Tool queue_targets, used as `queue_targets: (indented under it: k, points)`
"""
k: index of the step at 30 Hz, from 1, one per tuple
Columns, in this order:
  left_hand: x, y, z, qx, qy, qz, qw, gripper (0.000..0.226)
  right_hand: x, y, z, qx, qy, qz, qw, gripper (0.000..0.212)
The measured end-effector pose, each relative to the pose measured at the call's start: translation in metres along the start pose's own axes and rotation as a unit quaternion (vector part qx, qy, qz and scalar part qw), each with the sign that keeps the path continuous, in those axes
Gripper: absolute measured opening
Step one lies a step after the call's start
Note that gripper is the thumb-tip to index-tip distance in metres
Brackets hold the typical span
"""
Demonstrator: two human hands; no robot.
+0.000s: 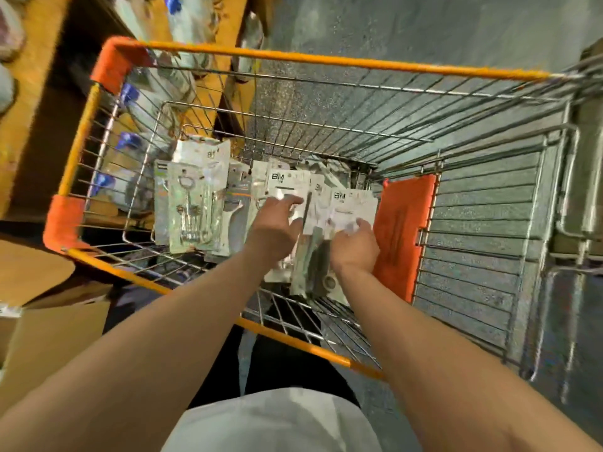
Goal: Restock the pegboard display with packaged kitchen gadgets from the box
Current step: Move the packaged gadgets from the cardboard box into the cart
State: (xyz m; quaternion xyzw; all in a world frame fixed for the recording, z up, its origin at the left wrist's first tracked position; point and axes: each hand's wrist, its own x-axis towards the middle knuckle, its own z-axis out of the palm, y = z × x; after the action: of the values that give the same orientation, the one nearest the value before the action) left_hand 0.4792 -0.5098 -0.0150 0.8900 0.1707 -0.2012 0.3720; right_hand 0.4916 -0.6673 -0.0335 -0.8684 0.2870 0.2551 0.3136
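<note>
Left of the shopping cart (293, 58) stood a wooden shelf (29, 109), and blue-capped bottles (130, 93) on it showed through the cart's wires. An open cardboard box (49, 337) sat off the cart's near left corner, its contents hidden. Inside the cart, the packaged kitchen gadgets lay in a loose spread. A carded corkscrew (192, 207) was toward the cart's left side and more white cards overlapped toward its middle. The left hand (274, 230) reached in with fingers extended and relaxed, touching one white card (287, 184). The right hand (354, 246), also inside the cart, had its fingers curled on the lower edge of another carded package (352, 207). An orange seat flap (404, 236) stood at the cart's right end. No pegboard was in view, so restocking seemed to be at the picking stage, with most packages not yet hung. Speckled grey concrete floor (391, 27) ran beyond and beneath the cart, and a second metal trolley (580, 223) stood off its right end.
</note>
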Motion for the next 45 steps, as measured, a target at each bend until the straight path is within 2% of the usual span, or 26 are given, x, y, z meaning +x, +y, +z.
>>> queue_targets:
  k: [3, 7, 10, 15, 19, 22, 27, 29, 33, 38, 42, 45]
  points:
    - [-0.002, -0.004, -0.047, -0.018, 0.05, -0.002, 0.999, 0.039, -0.03, -0.048, 0.005, 0.021, 0.004, -0.107, 0.994, 0.038]
    - [-0.02, -0.029, -0.125, -0.053, 0.143, -0.003, 0.988, 0.037, -0.083, -0.129, 0.032, 0.052, -0.058, -0.251, 0.965, 0.025]
    - [-0.046, -0.069, -0.18, -0.072, 0.209, -0.023, 0.975, 0.035, -0.134, -0.181, 0.069, 0.05, -0.09, -0.317, 0.943, 0.023]
    - [-0.119, -0.171, -0.254, -0.125, 0.344, -0.119, 0.923, 0.031, -0.24, -0.238, 0.155, 0.004, -0.131, -0.434, 0.891, 0.022]
    - [-0.186, -0.273, -0.271, -0.191, 0.383, -0.22, 0.877, 0.027, -0.322, -0.246, 0.234, -0.053, -0.173, -0.501, 0.847, 0.024]
    - [-0.238, -0.343, -0.261, -0.181, 0.397, -0.29, 0.852, 0.024, -0.377, -0.233, 0.295, -0.109, -0.23, -0.513, 0.82, 0.024]
    - [-0.297, -0.445, -0.22, -0.235, 0.387, -0.391, 0.801, 0.026, -0.429, -0.196, 0.394, -0.229, -0.291, -0.528, 0.764, 0.024]
    - [-0.313, -0.483, -0.202, -0.273, 0.37, -0.43, 0.777, 0.028, -0.438, -0.179, 0.435, -0.262, -0.314, -0.505, 0.76, 0.025]
    - [-0.334, -0.536, -0.169, -0.288, 0.304, -0.489, 0.765, 0.034, -0.431, -0.149, 0.5, -0.355, -0.33, -0.432, 0.761, 0.03]
    - [-0.346, -0.59, -0.135, -0.29, 0.307, -0.562, 0.711, 0.054, -0.4, -0.126, 0.56, -0.493, -0.272, -0.383, 0.732, 0.056]
    - [-0.336, -0.615, -0.122, -0.311, 0.322, -0.588, 0.674, 0.058, -0.38, -0.121, 0.582, -0.496, -0.251, -0.352, 0.753, 0.066]
    - [-0.329, -0.622, -0.118, -0.318, 0.326, -0.602, 0.656, 0.06, -0.379, -0.119, 0.589, -0.489, -0.244, -0.348, 0.762, 0.053]
